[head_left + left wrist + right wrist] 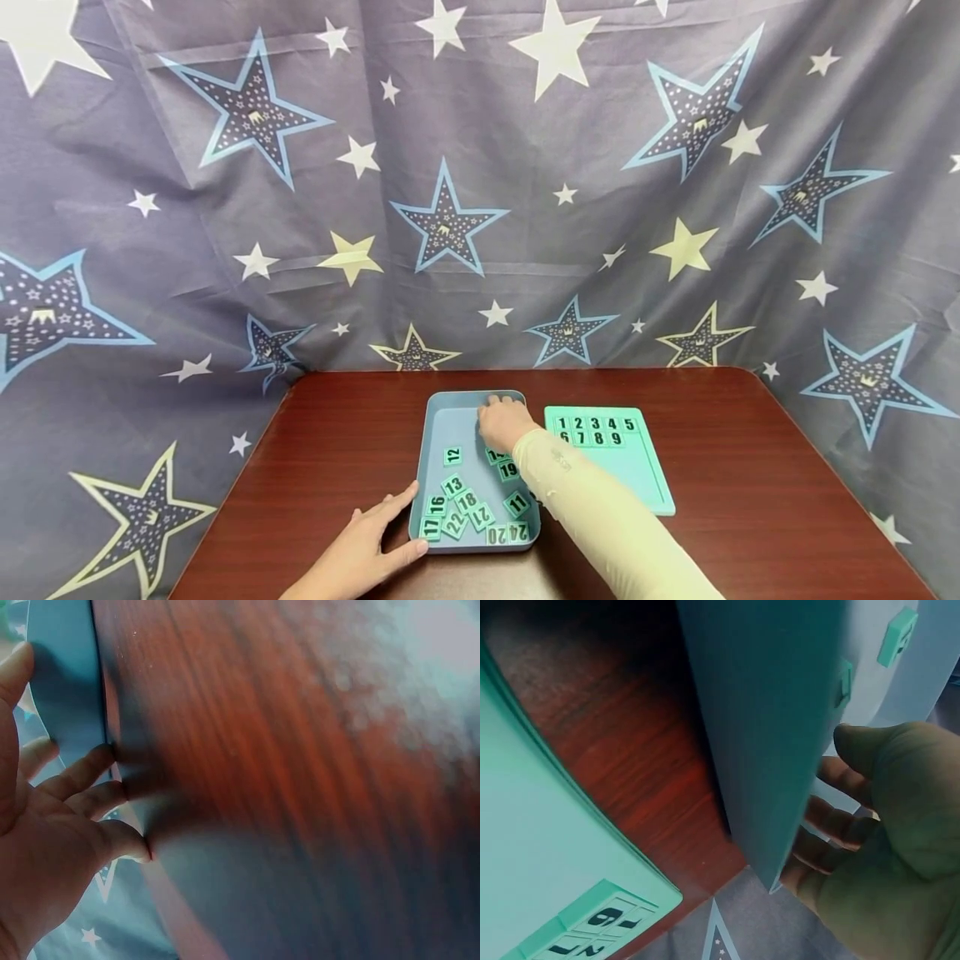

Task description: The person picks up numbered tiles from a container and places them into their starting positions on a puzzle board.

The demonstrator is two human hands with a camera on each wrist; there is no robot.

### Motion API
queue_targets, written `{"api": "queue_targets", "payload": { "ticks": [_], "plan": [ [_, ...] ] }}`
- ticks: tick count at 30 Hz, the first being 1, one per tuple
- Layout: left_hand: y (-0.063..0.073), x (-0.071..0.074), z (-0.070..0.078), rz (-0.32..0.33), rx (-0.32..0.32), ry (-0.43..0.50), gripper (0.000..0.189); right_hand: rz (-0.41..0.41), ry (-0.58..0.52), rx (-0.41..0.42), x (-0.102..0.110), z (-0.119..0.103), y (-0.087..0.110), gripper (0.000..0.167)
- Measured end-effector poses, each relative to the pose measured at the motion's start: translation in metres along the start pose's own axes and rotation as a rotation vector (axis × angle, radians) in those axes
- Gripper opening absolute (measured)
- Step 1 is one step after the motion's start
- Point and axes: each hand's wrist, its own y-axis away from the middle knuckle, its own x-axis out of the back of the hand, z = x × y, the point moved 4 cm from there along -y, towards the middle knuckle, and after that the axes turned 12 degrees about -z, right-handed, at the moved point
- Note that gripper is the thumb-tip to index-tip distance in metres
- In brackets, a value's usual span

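Note:
A blue-grey tray [468, 423] lies on the table with loose green number tiles in it, among them tile 12 [452, 456] and tile 11 [516, 503]. My left hand [367, 542] touches the tray's near left edge, thumb and fingers spread. Over the far right part of the tray is my right hand [504, 423]. In the right wrist view its fingers [832, 817] are loosely bent beside the tray wall, thumb apart, and no tile shows between them. Right of the tray lies a green number board [622, 467], tiles 1 to 9 in its top rows.
The dark red wooden table [345, 442] carries the tray and board. A grey curtain with stars [480, 308] hangs behind the table. My right sleeve [600, 508] passes over the tray's right edge and covers part of the board.

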Motion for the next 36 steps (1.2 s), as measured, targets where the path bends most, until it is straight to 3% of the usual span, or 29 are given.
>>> {"api": "queue_targets", "payload": {
  "ticks": [5, 10, 19, 25, 31, 36],
  "plan": [
    [0.000, -0.001, -0.003, 0.002, 0.012, -0.009, 0.088, -0.006, 0.007, 0.035, -0.002, -0.002, 0.001, 0.040],
    [0.001, -0.002, -0.003, 0.016, 0.015, -0.019, 0.088, 0.013, -0.080, 0.077, 0.000, -0.001, 0.006, 0.037],
    [0.001, 0.000, 0.001, 0.012, 0.010, -0.015, 0.088, 0.081, -0.096, 0.040, 0.001, 0.004, 0.011, 0.018],
    [0.003, 0.000, 0.002, 0.015, -0.002, -0.026, 0.086, 0.066, -0.131, 0.037, 0.000, 0.005, 0.013, 0.030],
    [0.003, 0.000, 0.002, 0.014, -0.003, -0.032, 0.085, 0.105, -0.086, 0.121, 0.001, 0.002, 0.015, 0.029],
    [0.002, -0.001, 0.001, 0.016, -0.002, -0.034, 0.085, 0.117, -0.101, 0.122, 0.000, 0.002, 0.016, 0.030]
  ]
}}
